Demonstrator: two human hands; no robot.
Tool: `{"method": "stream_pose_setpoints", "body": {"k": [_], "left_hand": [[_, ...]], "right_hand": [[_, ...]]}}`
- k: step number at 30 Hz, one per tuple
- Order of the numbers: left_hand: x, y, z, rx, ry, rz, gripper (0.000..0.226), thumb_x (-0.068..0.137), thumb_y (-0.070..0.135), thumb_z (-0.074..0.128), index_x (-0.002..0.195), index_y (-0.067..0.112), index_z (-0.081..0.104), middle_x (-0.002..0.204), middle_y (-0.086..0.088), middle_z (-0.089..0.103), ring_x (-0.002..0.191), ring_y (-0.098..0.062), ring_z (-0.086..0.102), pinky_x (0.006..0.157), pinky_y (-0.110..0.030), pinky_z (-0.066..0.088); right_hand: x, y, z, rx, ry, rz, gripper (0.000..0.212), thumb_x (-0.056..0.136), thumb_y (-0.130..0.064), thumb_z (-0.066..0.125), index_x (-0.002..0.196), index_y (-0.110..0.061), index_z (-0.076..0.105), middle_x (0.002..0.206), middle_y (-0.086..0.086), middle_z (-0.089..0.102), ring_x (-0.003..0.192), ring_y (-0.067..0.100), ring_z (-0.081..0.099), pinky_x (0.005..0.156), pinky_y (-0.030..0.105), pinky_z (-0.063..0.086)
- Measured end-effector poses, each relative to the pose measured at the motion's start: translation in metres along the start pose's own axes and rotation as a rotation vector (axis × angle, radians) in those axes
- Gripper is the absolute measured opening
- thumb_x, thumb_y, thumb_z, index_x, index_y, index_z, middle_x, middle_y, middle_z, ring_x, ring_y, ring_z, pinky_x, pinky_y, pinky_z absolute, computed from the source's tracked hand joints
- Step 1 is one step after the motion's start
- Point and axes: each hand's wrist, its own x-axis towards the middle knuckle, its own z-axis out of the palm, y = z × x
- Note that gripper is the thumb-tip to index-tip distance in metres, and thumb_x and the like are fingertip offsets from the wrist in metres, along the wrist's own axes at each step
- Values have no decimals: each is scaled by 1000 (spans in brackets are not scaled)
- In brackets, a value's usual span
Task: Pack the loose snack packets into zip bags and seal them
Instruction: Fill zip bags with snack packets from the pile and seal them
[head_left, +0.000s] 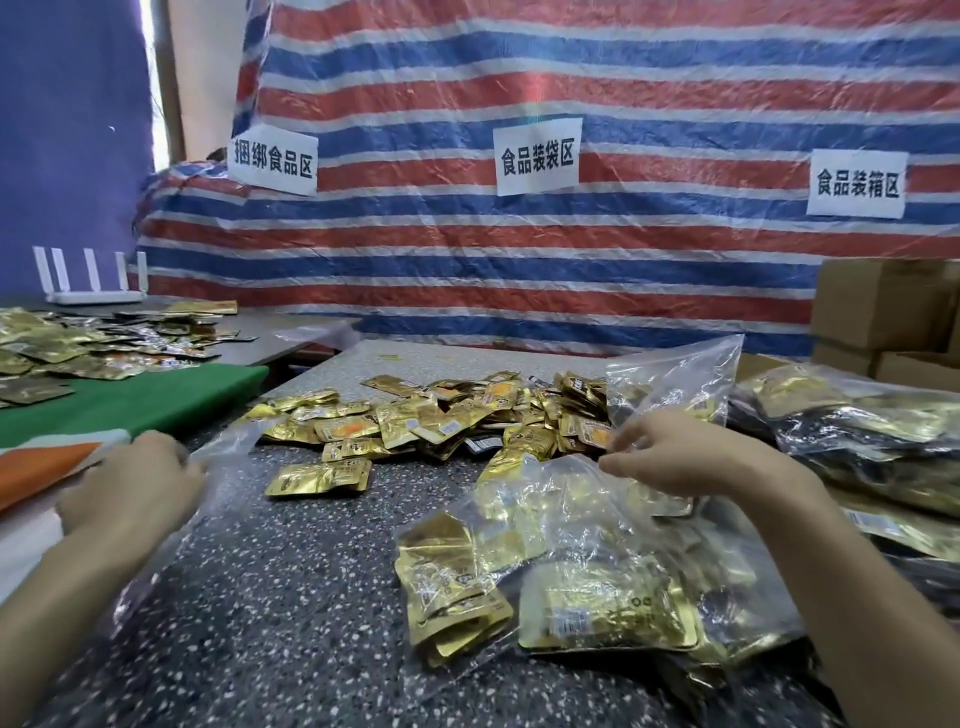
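Here, a filled zip bag (571, 587) lies nearest on the bench (311, 571), its mouth pinched in the grip of the right hand (691, 457); the left hand (130, 488) holds an empty bag (228, 447). Beyond, loose packets (441, 415) wait: sealing seems next, calling for a firm press along the strip.

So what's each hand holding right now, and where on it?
Left hand grips an empty clear zip bag at its edge. Right hand pinches the filled zip bag at its top edge.
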Motion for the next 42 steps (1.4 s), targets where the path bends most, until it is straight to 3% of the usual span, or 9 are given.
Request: {"method": "stream_pose_setpoints", "body": {"k": [7, 11, 16, 19, 22, 24, 29, 35, 42], "left_hand": [[-83, 122, -28, -710, -218, 361, 27, 97, 28, 60, 82, 10, 73, 80, -12, 72, 76, -33, 68, 74, -47, 56], [-146, 182, -10, -967, -245, 584, 31, 99, 33, 52, 80, 16, 69, 63, 10, 65, 48, -9, 51, 47, -20, 39], [-191, 196, 22, -830, 22, 1004, 27, 104, 26, 49, 119, 18, 70, 114, 7, 72, 96, -4, 68, 82, -18, 55], [-193, 184, 39, -653, 175, 1205, 32, 98, 23, 50, 113, 7, 74, 113, -3, 74, 96, -13, 72, 79, -32, 60], [-190, 174, 44, -724, 207, 1172, 30, 96, 23, 53, 105, 6, 76, 107, -1, 75, 94, -12, 73, 75, -32, 60], [-188, 171, 43, -776, 196, 1155, 28, 96, 23, 55, 103, 6, 77, 107, 1, 76, 97, -10, 72, 77, -32, 60], [-188, 168, 38, -876, 135, 1116, 31, 94, 34, 60, 93, 9, 77, 93, 8, 75, 82, -7, 71, 67, -27, 57], [-193, 171, 24, -1434, -456, 697, 61, 84, 67, 55, 56, 13, 65, 55, -6, 62, 51, -20, 56, 55, -24, 45], [-193, 176, 22, -1561, -819, 514, 64, 79, 63, 62, 80, -1, 75, 67, -27, 61, 51, -25, 51, 46, -28, 40]], "right_hand": [[-19, -24, -19, 490, 105, -124, 45, 98, -53, 50, 97, -13, 71, 90, 4, 76, 75, 18, 72, 69, 33, 58], [-36, -34, -31, 886, -83, -85, 75, 89, -76, 40, 88, -8, 71, 82, 10, 76, 65, 19, 70, 50, 23, 52], [-38, -21, -42, 942, -24, 17, 81, 83, -85, 39, 99, -10, 64, 77, 14, 72, 62, 19, 67, 54, 28, 54], [-39, -17, -45, 943, -43, 36, 50, 91, -56, 60, 109, -9, 63, 89, 11, 75, 71, 18, 70, 64, 34, 58], [-40, -15, -44, 789, -22, -15, 14, 90, -26, 69, 88, -12, 70, 76, -4, 67, 56, 7, 54, 52, 23, 48], [-41, -16, -44, 836, -29, -30, 14, 90, -16, 66, 78, -11, 65, 50, -9, 55, 36, 1, 41, 35, 15, 31], [-48, -12, -53, 961, -194, -109, 30, 89, -11, 65, 60, -14, 73, 58, 0, 68, 42, 6, 56, 42, 16, 40], [-55, -23, -50, 740, -239, -251, 20, 68, -30, 82, 60, -14, 75, 61, 1, 64, 51, 10, 51, 50, 21, 41], [-57, -52, -26, 458, -357, -330, 21, 79, -30, 84, 69, -16, 73, 57, -4, 66, 47, 5, 59, 44, 15, 44]]}}
